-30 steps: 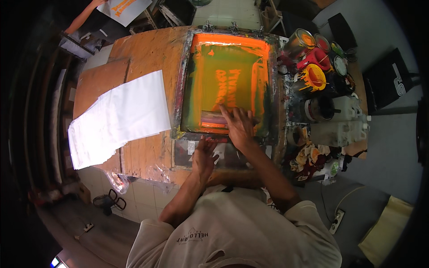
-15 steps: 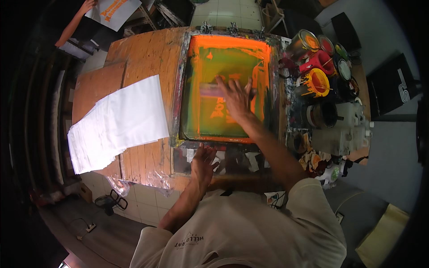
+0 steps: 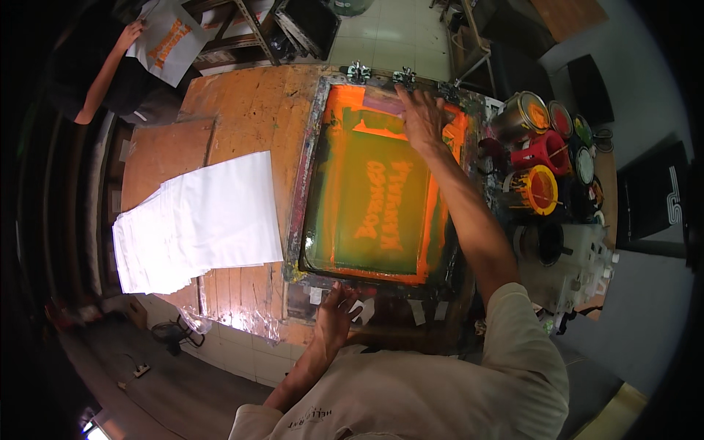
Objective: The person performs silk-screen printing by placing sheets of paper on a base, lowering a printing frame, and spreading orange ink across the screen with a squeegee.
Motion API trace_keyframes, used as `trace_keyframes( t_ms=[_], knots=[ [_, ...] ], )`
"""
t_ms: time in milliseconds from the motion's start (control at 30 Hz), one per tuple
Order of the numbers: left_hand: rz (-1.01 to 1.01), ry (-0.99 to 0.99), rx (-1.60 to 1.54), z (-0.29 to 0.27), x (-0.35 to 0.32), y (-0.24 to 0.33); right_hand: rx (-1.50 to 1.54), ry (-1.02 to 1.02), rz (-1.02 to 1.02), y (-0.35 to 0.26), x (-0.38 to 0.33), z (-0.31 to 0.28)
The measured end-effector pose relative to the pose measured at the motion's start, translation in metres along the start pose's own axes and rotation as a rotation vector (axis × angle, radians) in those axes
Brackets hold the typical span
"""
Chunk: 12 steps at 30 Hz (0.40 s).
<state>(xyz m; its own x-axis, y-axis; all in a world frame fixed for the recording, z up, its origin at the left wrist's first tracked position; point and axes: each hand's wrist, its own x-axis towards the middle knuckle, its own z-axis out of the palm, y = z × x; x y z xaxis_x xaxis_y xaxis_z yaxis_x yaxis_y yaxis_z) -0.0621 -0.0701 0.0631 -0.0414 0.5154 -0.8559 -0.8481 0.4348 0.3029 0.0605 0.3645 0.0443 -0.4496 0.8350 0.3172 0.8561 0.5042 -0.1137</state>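
A screen-printing frame (image 3: 309, 158) lies on the wooden table, its green mesh (image 3: 341, 191) smeared with orange ink along the edges and carrying orange lettering in the middle. At the far end of the mesh, my right hand (image 3: 424, 123) grips a squeegee (image 3: 381, 101), whose left part shows as a purplish bar; the rest is under my fingers. An orange ink line lies on the mesh just nearer than it. My left hand (image 3: 334, 317) is at the frame's near edge with fingers loosely bent and apart, holding nothing visible. Whether its fingertips touch the frame I cannot tell.
White sheets (image 3: 220, 213) lie fanned left of the frame on the table (image 3: 249, 110). Metal clamps (image 3: 403, 76) hold the frame's far edge. Open ink cans (image 3: 541, 189) and clear jugs (image 3: 576, 257) crowd the right. Far left, another person's hand (image 3: 132, 34) holds an orange-printed sheet (image 3: 170, 51).
My right hand has moved the squeegee from the middle of the mesh to its far end, uncovering the lettering. My left hand stays by the near edge. The view has shifted slightly.
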Motion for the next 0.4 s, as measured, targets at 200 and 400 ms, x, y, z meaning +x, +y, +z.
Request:
trace_keyframes(
  t_ms=[200,400],
  knots=[
    [0.037,-0.054,0.018,-0.002,-0.005,0.003,-0.106,0.043,-0.093,-0.022,0.002,0.011],
    [0.138,-0.147,0.052,-0.013,0.004,0.004,0.016,-0.016,-0.167,-0.071,-0.107,-0.045]
  ],
)
